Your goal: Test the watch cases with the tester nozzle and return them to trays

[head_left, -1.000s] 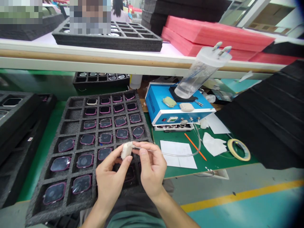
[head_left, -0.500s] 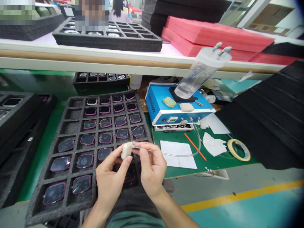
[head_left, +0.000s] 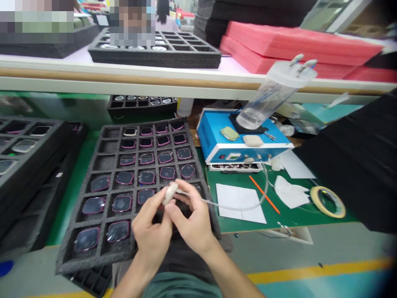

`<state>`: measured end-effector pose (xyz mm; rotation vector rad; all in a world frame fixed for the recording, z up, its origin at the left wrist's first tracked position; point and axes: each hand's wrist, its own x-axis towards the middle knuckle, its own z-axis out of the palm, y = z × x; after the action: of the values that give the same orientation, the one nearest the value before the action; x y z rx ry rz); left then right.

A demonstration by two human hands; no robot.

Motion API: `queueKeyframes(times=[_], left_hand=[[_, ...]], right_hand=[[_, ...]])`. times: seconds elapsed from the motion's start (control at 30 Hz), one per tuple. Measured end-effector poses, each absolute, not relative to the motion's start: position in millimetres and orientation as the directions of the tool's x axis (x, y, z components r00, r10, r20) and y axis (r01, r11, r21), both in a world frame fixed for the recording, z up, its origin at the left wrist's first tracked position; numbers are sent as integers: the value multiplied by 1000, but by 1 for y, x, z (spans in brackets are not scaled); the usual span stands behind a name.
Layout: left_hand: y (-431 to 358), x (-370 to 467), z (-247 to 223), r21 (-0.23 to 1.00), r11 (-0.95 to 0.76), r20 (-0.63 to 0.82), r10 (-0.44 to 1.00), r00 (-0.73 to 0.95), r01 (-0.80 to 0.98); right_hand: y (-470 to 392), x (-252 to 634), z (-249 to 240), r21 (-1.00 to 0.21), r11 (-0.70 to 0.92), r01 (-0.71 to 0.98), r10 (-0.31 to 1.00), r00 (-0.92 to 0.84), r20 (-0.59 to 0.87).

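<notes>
My left hand [head_left: 153,221] pinches a small cream watch case [head_left: 170,193] above the foam tray. Its rounded side faces up; the underside is hidden by fingers. My right hand [head_left: 194,219] is closed beside it, fingers curled round the end of a clear tube [head_left: 214,203] whose metal tip meets the case's edge. The right thumb lies against the left fingers. Beneath both hands is a dark grey foam tray [head_left: 110,147] holding several purple-rimmed watch pieces [head_left: 118,231]. From the tip the tube curves to the front of a blue machine [head_left: 207,136].
A clear cylinder [head_left: 262,101] leans on the machine, near a green case [head_left: 229,133] and another cream case [head_left: 252,140]. White paper [head_left: 237,198], an orange stick [head_left: 263,194], and a tape roll [head_left: 327,201] lie at right. More foam trays [head_left: 34,165] stand left; a shelf [head_left: 186,85] crosses behind.
The cream case has tilted flatter. My right hand has moved in, its thumb now against my left fingers. The whole scene has shifted rightward in view.
</notes>
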<state>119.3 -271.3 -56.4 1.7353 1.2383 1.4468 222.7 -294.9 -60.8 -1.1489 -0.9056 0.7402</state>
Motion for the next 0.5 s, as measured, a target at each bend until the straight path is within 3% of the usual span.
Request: queueKeyframes(times=[0.1, 0.2, 0.3, 0.4, 0.43, 0.5], left_hand=[[-285, 104, -52, 711, -611, 592, 787, 172, 348], [-278, 74, -27, 665, -629, 488, 774, 403, 402], [-219, 40, 16, 639, -571, 393, 818, 420, 515], [-128, 37, 56, 519, -489, 380, 867, 323, 701], [-102, 48, 66, 505, -466, 343, 881, 327, 726], [-71, 78, 77, 527, -532, 365, 846, 389, 662]], right_hand=[[-298, 222, -55, -986, 130, -101, 905, 419, 77], [-304, 226, -42, -924, 7, -382, 926, 352, -138], [-320, 228, -27, -703, -252, -665, 951, -34, -308], [-340, 218, -27, -527, -543, -653, 838, -455, -301], [-344, 217, -31, -532, -596, -602, 795, -538, -280], [-345, 233, -37, -650, -596, -471, 746, -624, -232]])
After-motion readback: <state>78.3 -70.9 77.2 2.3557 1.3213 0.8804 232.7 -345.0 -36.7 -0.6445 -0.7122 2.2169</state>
